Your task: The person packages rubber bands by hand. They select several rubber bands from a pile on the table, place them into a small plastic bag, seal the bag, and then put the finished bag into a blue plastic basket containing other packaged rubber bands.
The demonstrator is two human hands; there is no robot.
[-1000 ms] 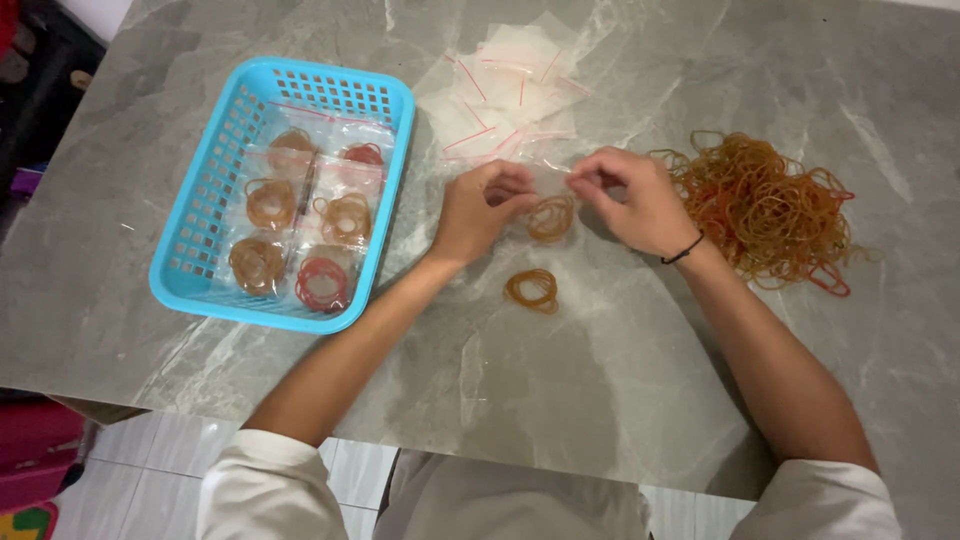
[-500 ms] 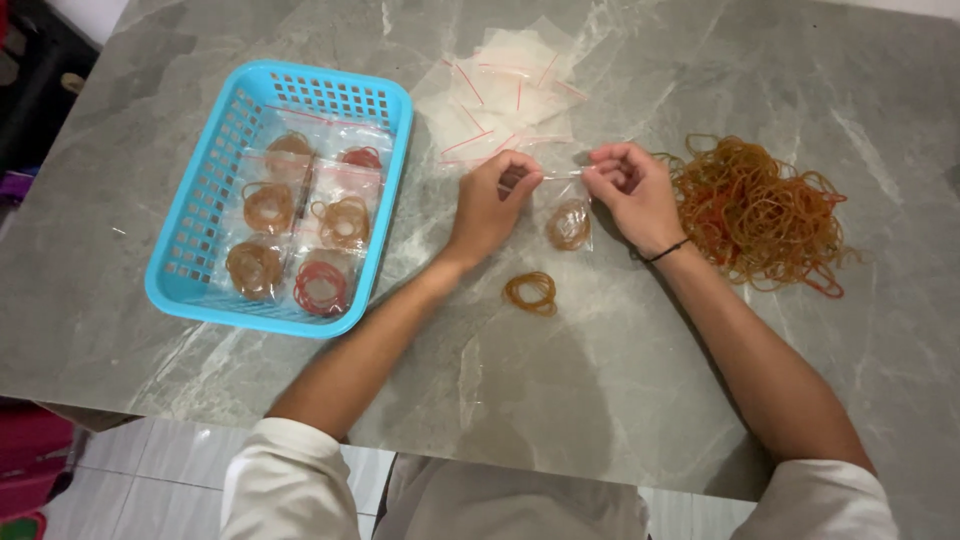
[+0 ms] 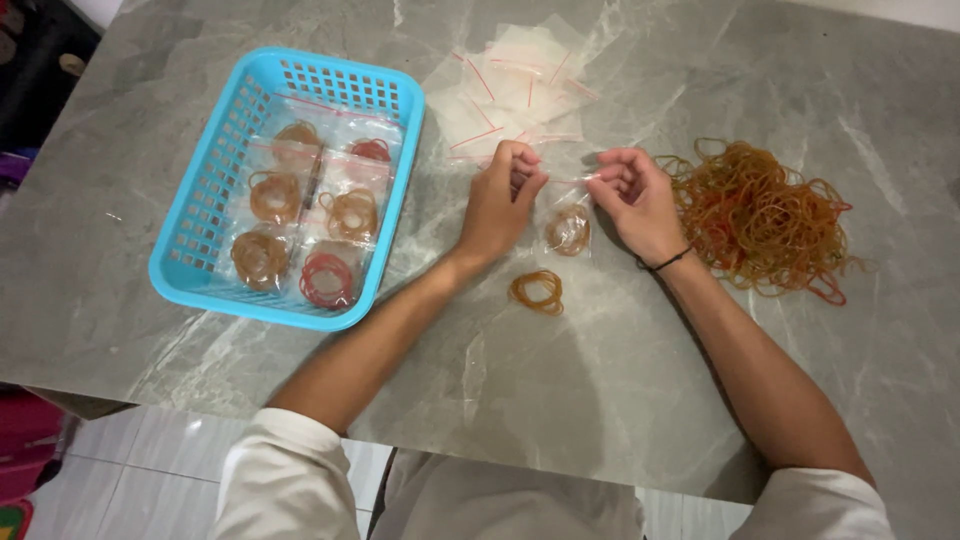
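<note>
From the head camera, looking down at a grey stone table (image 3: 620, 400). Both hands meet near the middle of it. The left hand (image 3: 500, 205) and the right hand (image 3: 635, 200) each pinch one top corner of a small clear bag (image 3: 567, 222). The bag hangs between them, with its top edge pulled flat. A bunch of tan rubber bands sits inside it, low down.

The bag looks very thin, soft and light. It would likely crumple or slip if grabbed in the middle, so the top strip is the good place to hold it, with fingertips on both ends. The bands inside are bendy and will not break.

Just near the bag, a loose ring of bands (image 3: 537, 291) lies on the table. To the right, close to the right hand, is a big messy pile of rubber bands (image 3: 765, 215). Far from the hands lies a stack of empty clear bags (image 3: 510, 85) with red strips. To the left is a blue basket (image 3: 190, 230) with filled bags inside.

There is bare table between the hands and the near edge, and between the left hand and the basket. The table's near edge is close to the person's body.
</note>
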